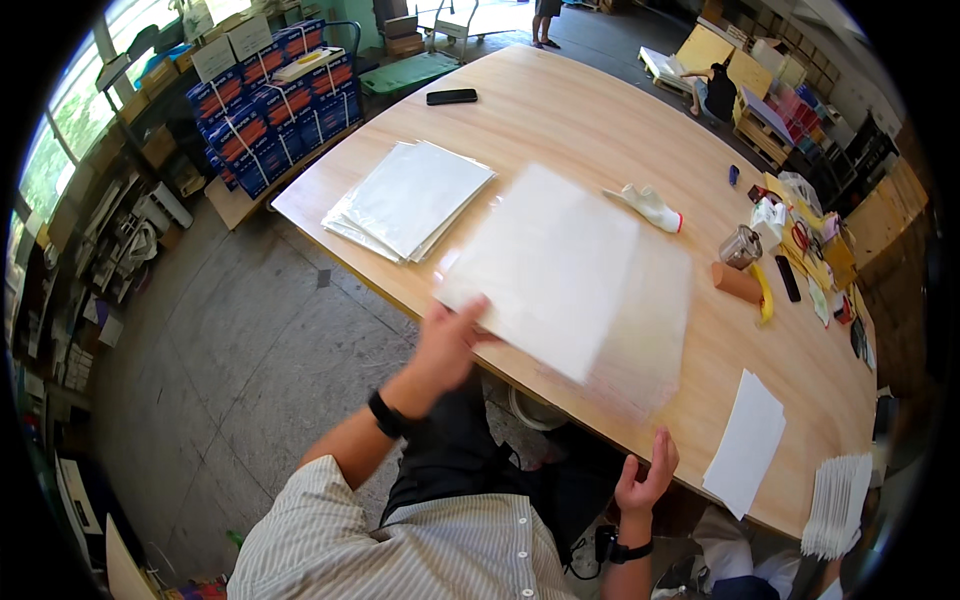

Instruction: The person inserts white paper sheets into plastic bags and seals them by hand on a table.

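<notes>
My left hand [450, 340] is closed on the near left corner of a white sheet [545, 265], thumb on top. A clear plastic bag [655, 320] reaches out past the sheet's right side; motion blurs both, and I cannot tell how far the sheet sits inside it. By the table's near edge, my right hand [646, 480] is raised with thumb and fingers apart, holding nothing. Left of the held sheet lies a stack of white sheets in clear plastic [410, 195]. A smaller stack of plain white paper [747, 440] rests to the right of my right hand.
A white glove [650, 208], a glass jar [740, 247], a brown block [736, 283] and a yellow-handled tool [766, 300] lie on the table's right side. A black phone [451, 97] is at the far left. Blue boxes [270, 115] stand beyond. Other people are in the background.
</notes>
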Motion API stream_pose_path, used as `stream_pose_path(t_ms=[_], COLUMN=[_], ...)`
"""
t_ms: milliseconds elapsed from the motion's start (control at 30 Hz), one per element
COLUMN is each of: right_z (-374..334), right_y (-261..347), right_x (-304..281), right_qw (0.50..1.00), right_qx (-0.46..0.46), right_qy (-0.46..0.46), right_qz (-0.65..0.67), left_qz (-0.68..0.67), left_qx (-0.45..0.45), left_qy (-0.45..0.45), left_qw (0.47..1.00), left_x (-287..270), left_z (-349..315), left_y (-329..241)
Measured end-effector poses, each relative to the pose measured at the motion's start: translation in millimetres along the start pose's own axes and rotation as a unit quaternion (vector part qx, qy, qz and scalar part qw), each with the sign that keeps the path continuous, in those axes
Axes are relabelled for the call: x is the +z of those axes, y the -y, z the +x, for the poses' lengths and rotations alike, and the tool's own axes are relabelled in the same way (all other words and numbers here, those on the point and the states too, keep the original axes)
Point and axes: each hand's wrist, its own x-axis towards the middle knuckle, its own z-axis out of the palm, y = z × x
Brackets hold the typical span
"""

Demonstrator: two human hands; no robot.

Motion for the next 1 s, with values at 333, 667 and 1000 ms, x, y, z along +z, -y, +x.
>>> stream_pose_path(t_ms=[333,667,1000], right_z=[-3,-11,-5], right_y=[-32,-40,-31], right_x=[21,25,20], right_qw=[0.998,0.996,0.994], right_qx=[0.021,0.031,0.063], right_qy=[0.030,0.015,0.026], right_qz=[-0.051,-0.088,-0.083], left_qz=[0.190,0.756,0.864], left_qx=[0.068,0.224,0.235], left_qy=[-0.167,-0.141,-0.041], left_qw=[0.965,0.599,0.444], left_x=[-174,-147,-131], left_z=[153,146,150], left_y=[-109,-101,-22])
